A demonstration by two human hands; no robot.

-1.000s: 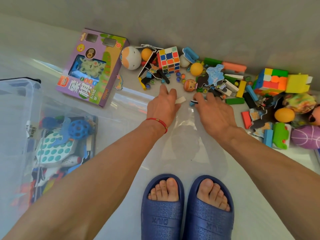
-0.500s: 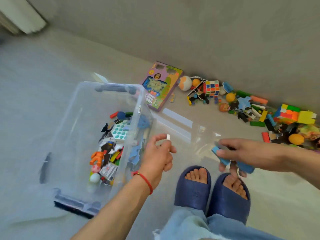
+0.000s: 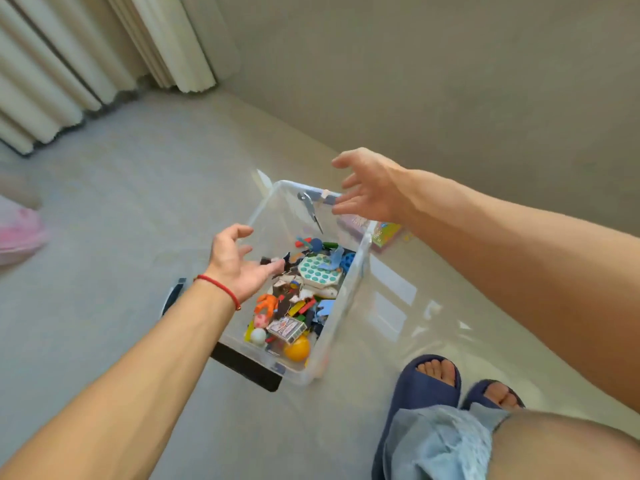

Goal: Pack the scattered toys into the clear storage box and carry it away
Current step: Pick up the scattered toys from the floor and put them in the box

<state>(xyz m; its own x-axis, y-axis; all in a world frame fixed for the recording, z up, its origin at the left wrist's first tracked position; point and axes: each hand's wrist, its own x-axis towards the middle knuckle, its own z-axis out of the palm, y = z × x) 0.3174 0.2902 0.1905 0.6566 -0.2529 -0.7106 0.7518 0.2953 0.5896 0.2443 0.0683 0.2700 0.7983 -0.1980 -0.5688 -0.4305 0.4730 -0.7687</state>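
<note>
The clear storage box (image 3: 349, 299) stands on the floor, partly filled with mixed toys: a teal-dotted white board (image 3: 317, 271), an orange ball (image 3: 296, 348), an orange figure (image 3: 266, 304), a card pack (image 3: 286, 329). My left hand (image 3: 239, 265) hovers over the box's left rim, fingers spread, holding nothing. My right hand (image 3: 370, 188) hangs above the box's far end, fingers spread and empty. A small white piece (image 3: 325, 194) and a blurred grey-blue piece (image 3: 309, 207) are in the air by the far rim.
The purple game box (image 3: 384, 233) shows partly behind the storage box, by the wall. Curtains (image 3: 86, 50) hang at the top left. Something pink (image 3: 19, 230) lies at the left edge. My feet in blue slippers (image 3: 420, 386) stand to the right of the box.
Both hands picked small pieces from the toy pile, swung left over the box and opened; the pieces are falling in. The view has turned away from the pile.
</note>
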